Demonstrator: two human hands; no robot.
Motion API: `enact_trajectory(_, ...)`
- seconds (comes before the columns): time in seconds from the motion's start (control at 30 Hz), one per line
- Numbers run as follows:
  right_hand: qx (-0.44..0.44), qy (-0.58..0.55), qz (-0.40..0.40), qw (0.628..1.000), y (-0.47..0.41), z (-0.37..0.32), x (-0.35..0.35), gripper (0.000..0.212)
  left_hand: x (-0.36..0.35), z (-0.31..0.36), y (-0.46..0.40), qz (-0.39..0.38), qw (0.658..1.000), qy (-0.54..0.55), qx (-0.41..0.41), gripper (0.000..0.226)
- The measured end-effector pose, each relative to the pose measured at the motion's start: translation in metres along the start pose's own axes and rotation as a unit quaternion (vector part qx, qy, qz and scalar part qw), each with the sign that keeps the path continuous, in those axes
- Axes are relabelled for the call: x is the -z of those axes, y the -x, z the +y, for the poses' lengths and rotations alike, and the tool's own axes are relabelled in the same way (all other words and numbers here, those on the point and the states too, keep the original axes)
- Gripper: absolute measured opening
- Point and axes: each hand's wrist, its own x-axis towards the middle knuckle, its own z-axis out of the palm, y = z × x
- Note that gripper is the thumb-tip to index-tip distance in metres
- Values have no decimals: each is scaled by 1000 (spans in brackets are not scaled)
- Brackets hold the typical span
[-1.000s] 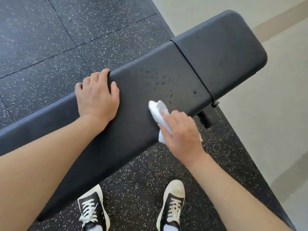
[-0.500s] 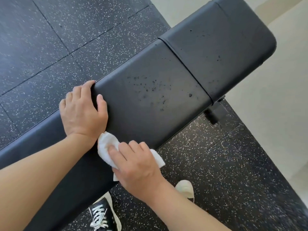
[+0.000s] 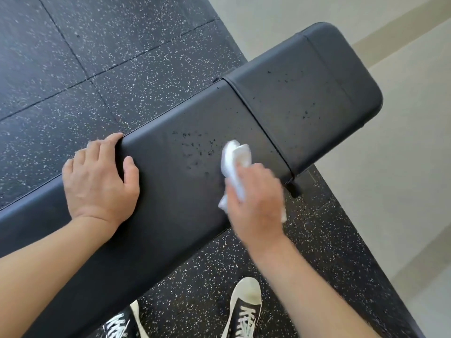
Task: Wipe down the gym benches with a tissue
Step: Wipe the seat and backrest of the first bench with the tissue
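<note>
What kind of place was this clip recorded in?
Most likely a gym. A long black padded bench, split by a seam into two pads, stands on dark speckled rubber floor tiles. The right hand presses a white tissue on the pad, while the left hand rests on it.

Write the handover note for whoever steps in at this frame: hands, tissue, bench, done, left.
Left hand: flat on the bench, fingers over its far edge, holding nothing.
Right hand: gripping the tissue, pressed on the long pad beside the seam.
Done: cannot tell how much has been wiped.
Left: dark specks just left of the tissue, more specks on the end pad.
</note>
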Motion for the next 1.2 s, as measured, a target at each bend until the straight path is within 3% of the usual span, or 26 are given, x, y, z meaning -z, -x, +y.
enact_trajectory(0.17,148,-43,-92,984,41,-83,-25,29,-2,-2,-1,1,1000,-4,0,55)
enact_trajectory(0.33,206,-62,-129,968,39,-49,-14,36,-3,-3,-1,0,1000,-2,-6,55)
enact_trajectory(0.57,143,-22,-55,988,26,44,13,20,-2,-5,-2,4,1000,0,-12,55)
enact_trajectory(0.73,141,-8,4,990,-7,-23,-24,19,-1,-5,-3,3,1000,-3,-12,55)
enact_trajectory(0.97,96,-19,-14,995,-115,-127,-84,19,-2,-8,-3,-1,1000,-2,-16,55)
enact_trajectory(1.07,104,-34,-8,994,-109,-121,-80,19,-2,-8,-3,-1,1000,-5,-17,56)
enact_trajectory(1.2,144,-37,-15,989,-34,-69,-44,19,-3,-8,-3,3,1000,-8,-16,55)
